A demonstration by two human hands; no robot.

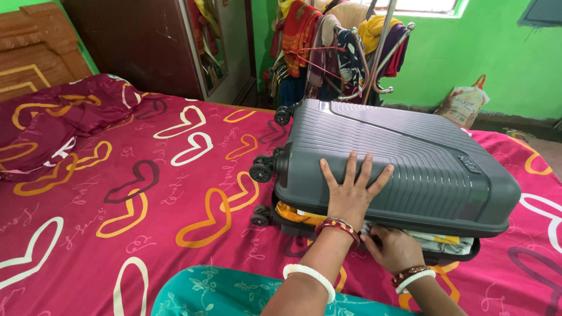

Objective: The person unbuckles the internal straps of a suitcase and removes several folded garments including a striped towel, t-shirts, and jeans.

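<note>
Fingers spread wide, the left hand (351, 190) lies flat and open on the ribbed lid of the grey hard-shell suitcase (404, 167), pressing near its front edge; it grips nothing. Just below it the right hand (395, 248) is curled at the gap between lid and base, fingertips touching the folded clothes (433, 239) that bulge out there. Whether it pinches the cloth or only pushes at it cannot be told. Both wrists carry red and white bangles.

The suitcase lies on its side on the bed, over a crimson bedsheet (146, 193) patterned with looped hearts, its black wheels (261, 171) pointing towards the far left. The lid sits part-way down: a strip of yellow and pale cloth shows along the whole front seam, so the shell is not yet shut.

By the look of it, the step in hand is tucking the contents in while holding the lid down. Closing it would call for the stray cloth to be clear of the seam and for steady downward pressure.

Beyond the bed stand a dark wardrobe (146, 41), a rack heaped with garments (339, 41) and a sack (462, 105) against the green wall.
</note>
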